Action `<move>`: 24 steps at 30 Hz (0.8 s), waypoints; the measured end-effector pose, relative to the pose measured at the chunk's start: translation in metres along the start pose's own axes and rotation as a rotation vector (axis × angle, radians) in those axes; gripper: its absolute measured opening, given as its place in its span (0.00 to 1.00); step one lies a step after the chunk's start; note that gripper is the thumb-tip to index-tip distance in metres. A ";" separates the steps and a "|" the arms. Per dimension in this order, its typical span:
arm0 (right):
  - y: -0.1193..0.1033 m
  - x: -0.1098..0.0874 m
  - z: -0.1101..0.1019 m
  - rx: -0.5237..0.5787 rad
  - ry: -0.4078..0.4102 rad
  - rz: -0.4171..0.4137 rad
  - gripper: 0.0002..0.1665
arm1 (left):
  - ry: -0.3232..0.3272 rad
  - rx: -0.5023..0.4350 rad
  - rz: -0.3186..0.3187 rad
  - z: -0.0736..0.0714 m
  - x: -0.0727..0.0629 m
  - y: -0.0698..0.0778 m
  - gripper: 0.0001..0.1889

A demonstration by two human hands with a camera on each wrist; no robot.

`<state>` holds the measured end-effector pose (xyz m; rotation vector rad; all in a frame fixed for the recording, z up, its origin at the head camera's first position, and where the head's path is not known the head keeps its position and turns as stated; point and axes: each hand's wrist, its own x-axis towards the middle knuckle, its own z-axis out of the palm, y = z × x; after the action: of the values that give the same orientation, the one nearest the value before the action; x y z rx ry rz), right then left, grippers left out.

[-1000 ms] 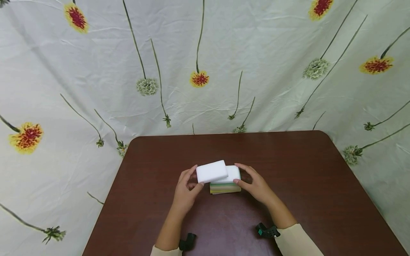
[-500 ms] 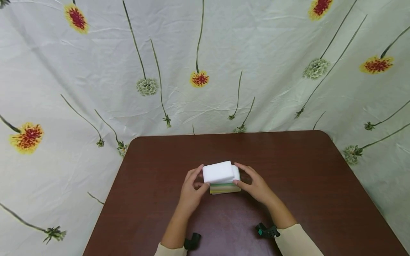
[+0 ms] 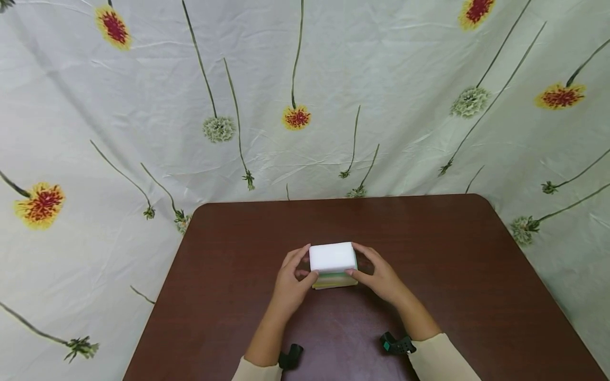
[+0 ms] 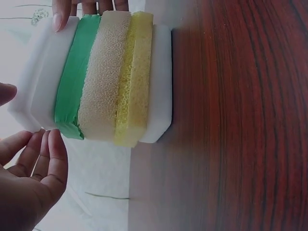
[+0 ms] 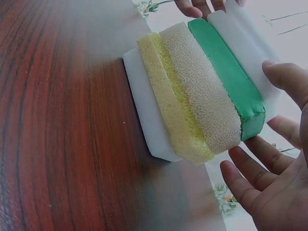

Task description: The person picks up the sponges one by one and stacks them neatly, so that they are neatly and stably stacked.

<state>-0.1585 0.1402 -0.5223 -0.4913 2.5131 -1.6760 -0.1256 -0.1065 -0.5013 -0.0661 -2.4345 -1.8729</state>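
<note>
A stack of sponges stands on the table. From the bottom up it has a white sponge [image 5: 147, 108], a yellow sponge [image 4: 137, 79], a beige porous sponge [image 4: 105, 77], a green wrapped-looking block [image 5: 225, 72] and two white sponges. The topmost white sponge [image 3: 332, 257] lies nearly in line with the rest. My left hand [image 3: 292, 283] pinches its left end, thumb in front and forefinger behind. At the other end, my right hand [image 3: 385, 280] holds the upper white sponges between thumb and fingers. The stack's back is hidden in the head view.
The dark red-brown table [image 3: 238, 233] spreads around the stack. Behind it hangs a white cloth [image 3: 405, 69] printed with flowers. Black devices [image 3: 399, 344] are strapped on both wrists.
My left hand has moved right with the top white sponge, which now covers the white one beneath it and sits straighter. The right hand has barely moved.
</note>
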 end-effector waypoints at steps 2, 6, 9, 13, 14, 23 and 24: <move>-0.001 0.000 0.000 -0.006 0.004 -0.005 0.41 | -0.003 0.017 -0.005 0.000 0.000 0.000 0.35; -0.002 0.000 0.000 -0.030 0.007 -0.006 0.41 | -0.009 0.050 -0.004 0.000 0.002 0.001 0.35; -0.001 0.000 0.000 -0.042 0.008 -0.001 0.41 | -0.021 0.067 0.012 0.000 0.003 0.002 0.35; 0.000 0.001 0.000 -0.047 0.007 -0.010 0.40 | -0.037 0.076 0.022 0.000 0.003 0.003 0.36; 0.000 0.001 0.000 -0.044 0.007 -0.014 0.40 | -0.038 0.076 0.026 0.000 0.003 0.003 0.36; 0.000 0.001 -0.001 -0.019 -0.010 -0.019 0.46 | -0.055 0.103 0.027 -0.001 0.004 0.005 0.35; 0.000 0.000 -0.001 -0.011 -0.008 -0.027 0.47 | -0.058 0.106 0.026 -0.001 0.004 0.005 0.35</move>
<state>-0.1592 0.1411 -0.5214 -0.5346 2.5222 -1.6668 -0.1292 -0.1063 -0.4960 -0.1473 -2.5538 -1.7525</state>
